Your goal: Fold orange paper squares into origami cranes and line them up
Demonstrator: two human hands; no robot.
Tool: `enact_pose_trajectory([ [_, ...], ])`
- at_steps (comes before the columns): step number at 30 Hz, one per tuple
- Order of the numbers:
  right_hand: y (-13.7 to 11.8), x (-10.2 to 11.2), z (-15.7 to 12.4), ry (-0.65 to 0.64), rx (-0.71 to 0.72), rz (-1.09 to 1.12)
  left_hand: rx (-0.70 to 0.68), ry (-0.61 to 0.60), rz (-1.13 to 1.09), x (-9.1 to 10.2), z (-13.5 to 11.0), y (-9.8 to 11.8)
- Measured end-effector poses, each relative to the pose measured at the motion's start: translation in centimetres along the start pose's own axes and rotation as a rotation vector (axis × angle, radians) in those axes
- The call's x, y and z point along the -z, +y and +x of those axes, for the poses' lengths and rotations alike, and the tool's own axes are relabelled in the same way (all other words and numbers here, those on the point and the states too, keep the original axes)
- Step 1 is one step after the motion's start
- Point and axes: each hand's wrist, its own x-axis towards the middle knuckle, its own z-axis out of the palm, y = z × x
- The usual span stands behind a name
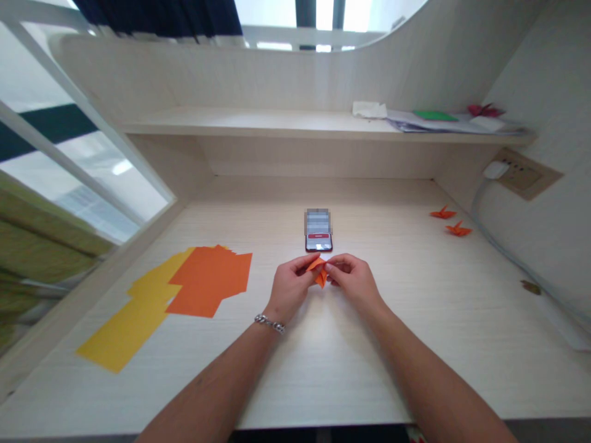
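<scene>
Between my two hands is a small piece of folded orange origami paper [320, 275], pointed at its lower end. My left hand [292, 284], with a chain bracelet at the wrist, pinches its left side between thumb and fingers. On the opposite side, the thumb and fingers of my right hand [354, 278] are closed on its right edge. Just beyond the fingertips a phone [318, 240] lies flat with its screen lit. My fingers cover parts of the folded paper.
Orange paper sheets [207, 280] overlap yellow sheets [124, 332] on the desk's left. Two folded orange cranes [458, 229] sit at the right, near a grey cable [489, 231] running from a wall socket [526, 173]. A shelf [258, 121] with papers [415, 121] spans the back.
</scene>
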Motion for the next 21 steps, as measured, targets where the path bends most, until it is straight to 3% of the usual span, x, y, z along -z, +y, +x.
enact_pose_trajectory([
  [8,0.01,-0.10,-0.05,0.050,-0.052,0.033,-0.038,-0.042,0.074,0.07,-0.25,-0.15],
  [15,-0.32,0.04,0.02,0.078,-0.120,0.049,-0.006,-0.082,-0.006,0.03,-0.28,-0.48],
  [21,-0.09,0.03,0.14,0.068,-0.118,0.051,-0.070,-0.081,0.123,0.13,-0.31,-0.41],
])
